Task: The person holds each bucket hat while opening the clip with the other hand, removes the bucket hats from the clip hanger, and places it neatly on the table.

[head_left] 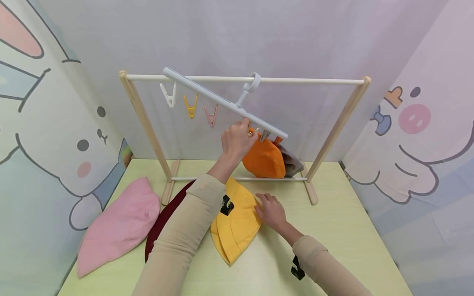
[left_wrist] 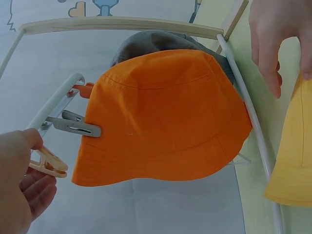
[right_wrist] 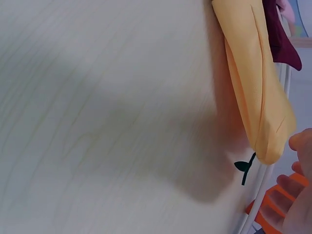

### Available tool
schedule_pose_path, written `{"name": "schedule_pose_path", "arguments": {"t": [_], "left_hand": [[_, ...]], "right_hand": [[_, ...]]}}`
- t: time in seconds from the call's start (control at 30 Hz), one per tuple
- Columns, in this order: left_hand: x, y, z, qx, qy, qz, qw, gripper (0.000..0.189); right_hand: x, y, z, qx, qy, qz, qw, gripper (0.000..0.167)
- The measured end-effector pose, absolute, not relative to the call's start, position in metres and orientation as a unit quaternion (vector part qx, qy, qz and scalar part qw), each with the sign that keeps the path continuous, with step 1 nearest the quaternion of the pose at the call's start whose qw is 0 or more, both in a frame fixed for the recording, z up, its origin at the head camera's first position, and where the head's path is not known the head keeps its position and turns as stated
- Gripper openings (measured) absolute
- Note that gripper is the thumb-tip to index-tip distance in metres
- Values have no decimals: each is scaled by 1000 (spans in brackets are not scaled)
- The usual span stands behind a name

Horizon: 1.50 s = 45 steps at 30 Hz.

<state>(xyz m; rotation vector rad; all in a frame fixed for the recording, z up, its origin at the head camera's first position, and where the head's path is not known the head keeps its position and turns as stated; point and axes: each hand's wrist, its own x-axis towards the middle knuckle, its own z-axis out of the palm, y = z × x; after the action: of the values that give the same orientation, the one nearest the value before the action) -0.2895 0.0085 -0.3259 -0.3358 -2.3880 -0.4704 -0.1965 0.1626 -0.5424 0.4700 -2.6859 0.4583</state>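
My left hand (head_left: 237,139) is raised at the pale blue clip hanger (head_left: 214,98). It pinches a cream clothespin (left_wrist: 48,164) between thumb and fingers, and no cloth shows in that pin's jaws. Beside it, a grey clothespin (left_wrist: 78,126) grips the brim of an orange bucket hat (left_wrist: 161,117). Behind hangs a grey hat (left_wrist: 151,44), partly hidden, near an orange clothespin (left_wrist: 85,90). My right hand (head_left: 273,210) is low over the table, fingers relaxed and thumb side right at the edge of a folded yellow bucket hat (head_left: 237,222).
The hanger hooks over the top bar of a wooden rack (head_left: 333,123) and tilts down to the right. White (head_left: 169,96), yellow (head_left: 190,107) and pink clothespins (head_left: 211,116) dangle from its raised end. A pink hat (head_left: 122,228) and a maroon hat (head_left: 166,218) lie at left.
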Motion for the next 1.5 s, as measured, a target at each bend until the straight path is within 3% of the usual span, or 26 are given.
{"name": "schedule_pose_path", "arguments": {"t": [0.57,1.5], "left_hand": [[-291,10,-327,-127,-912,-172,350,22],[-287,11,-328,-125,-910,-171,356,21]], "right_hand": [[-209,167,-505,216,-907,205,299,40],[-221,181,-459,151,-875,271,373,59]]}}
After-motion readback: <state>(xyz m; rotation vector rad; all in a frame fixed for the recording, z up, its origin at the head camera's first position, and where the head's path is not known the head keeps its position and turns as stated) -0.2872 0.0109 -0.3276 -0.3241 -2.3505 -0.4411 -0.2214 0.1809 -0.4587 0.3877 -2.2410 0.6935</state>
